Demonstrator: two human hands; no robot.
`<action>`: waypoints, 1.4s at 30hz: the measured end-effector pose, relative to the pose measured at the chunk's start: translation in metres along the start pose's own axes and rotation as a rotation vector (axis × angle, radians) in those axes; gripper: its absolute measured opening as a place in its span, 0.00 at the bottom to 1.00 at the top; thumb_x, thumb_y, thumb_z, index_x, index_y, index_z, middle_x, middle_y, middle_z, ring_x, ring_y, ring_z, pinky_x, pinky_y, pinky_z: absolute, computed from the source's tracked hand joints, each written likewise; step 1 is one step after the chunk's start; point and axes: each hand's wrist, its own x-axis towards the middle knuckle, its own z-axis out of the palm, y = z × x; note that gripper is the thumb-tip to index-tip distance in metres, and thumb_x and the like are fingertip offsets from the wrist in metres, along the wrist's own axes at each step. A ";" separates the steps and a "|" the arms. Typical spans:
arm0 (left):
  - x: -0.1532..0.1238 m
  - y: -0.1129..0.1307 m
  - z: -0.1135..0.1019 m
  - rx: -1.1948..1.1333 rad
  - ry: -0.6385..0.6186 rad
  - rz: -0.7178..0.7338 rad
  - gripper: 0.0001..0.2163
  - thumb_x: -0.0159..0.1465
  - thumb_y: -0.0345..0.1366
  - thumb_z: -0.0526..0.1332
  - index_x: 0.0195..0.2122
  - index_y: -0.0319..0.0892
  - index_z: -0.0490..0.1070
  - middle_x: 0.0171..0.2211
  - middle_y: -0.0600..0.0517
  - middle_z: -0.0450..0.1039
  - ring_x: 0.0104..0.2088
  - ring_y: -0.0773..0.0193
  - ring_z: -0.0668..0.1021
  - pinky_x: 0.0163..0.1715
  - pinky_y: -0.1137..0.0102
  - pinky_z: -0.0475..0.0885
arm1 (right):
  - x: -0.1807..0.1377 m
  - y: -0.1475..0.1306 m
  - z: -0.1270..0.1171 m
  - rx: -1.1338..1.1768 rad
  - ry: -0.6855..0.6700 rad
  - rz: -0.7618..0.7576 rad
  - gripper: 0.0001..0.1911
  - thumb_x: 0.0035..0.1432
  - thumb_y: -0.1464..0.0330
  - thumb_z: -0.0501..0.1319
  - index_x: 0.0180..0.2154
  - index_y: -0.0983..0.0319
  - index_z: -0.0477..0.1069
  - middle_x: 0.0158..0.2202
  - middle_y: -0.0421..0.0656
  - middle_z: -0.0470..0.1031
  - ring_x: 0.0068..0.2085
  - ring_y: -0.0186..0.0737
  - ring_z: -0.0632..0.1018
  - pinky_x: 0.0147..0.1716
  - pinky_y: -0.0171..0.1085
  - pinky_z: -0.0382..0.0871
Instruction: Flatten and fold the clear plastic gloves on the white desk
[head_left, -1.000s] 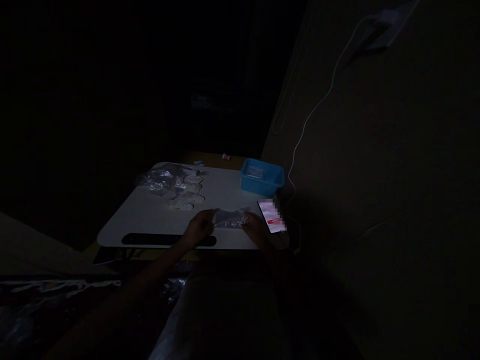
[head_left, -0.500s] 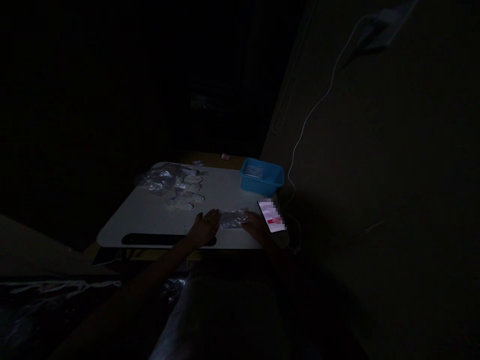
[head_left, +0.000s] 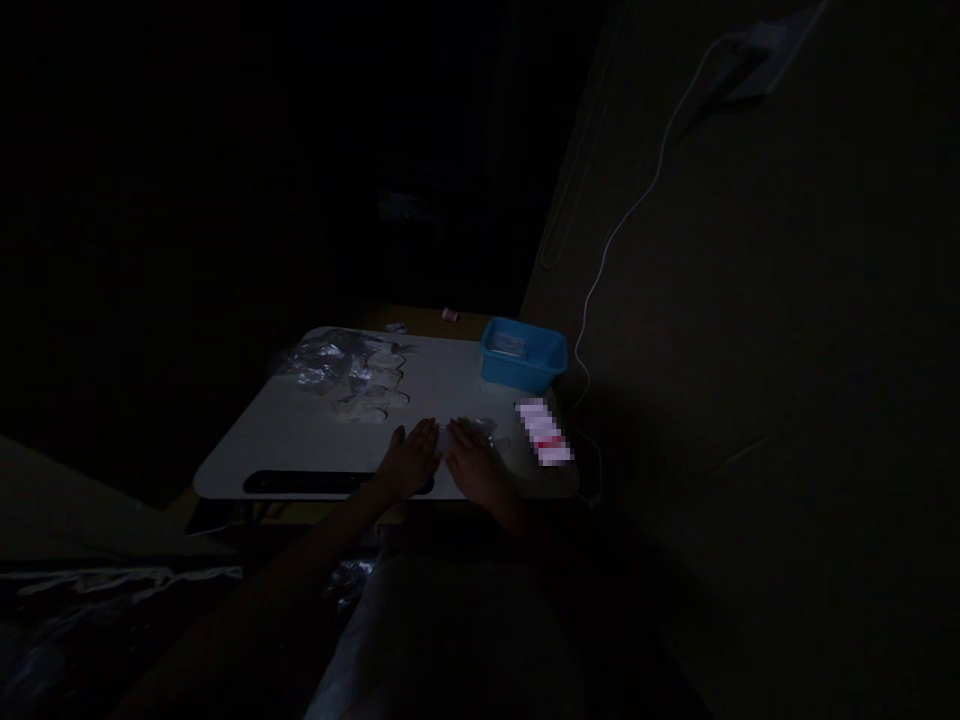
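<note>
A clear plastic bag (head_left: 486,430) lies near the front of the white table (head_left: 300,430), mostly covered by my hands. My left hand (head_left: 410,462) rests flat at the bag's left end, fingers stretched forward. Close beside it, my right hand (head_left: 471,462) lies flat on the bag with its fingers extended. Part of the bag shows past the right hand's fingers. Further left sit several small whitish pieces (head_left: 367,408), too dim to name, next to a crumpled clear plastic bag (head_left: 319,362).
A blue basket (head_left: 523,372) holding a flat packet (head_left: 508,344) stands at the back right. A lit phone (head_left: 543,432) lies at the right edge. A white cable (head_left: 611,240) runs down the wall. A black slot (head_left: 307,482) lines the front edge.
My right hand has moved left from the bag's right end, now flat beside my left hand. The left hand has stayed nearly in place.
</note>
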 end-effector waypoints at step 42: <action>0.000 0.000 0.004 -0.011 0.024 0.001 0.23 0.62 0.37 0.42 0.58 0.33 0.53 0.60 0.37 0.49 0.59 0.52 0.55 0.53 0.49 0.49 | -0.005 0.013 0.012 -0.165 -0.093 0.026 0.27 0.63 0.58 0.38 0.58 0.66 0.52 0.60 0.50 0.51 0.61 0.42 0.52 0.58 0.53 0.36</action>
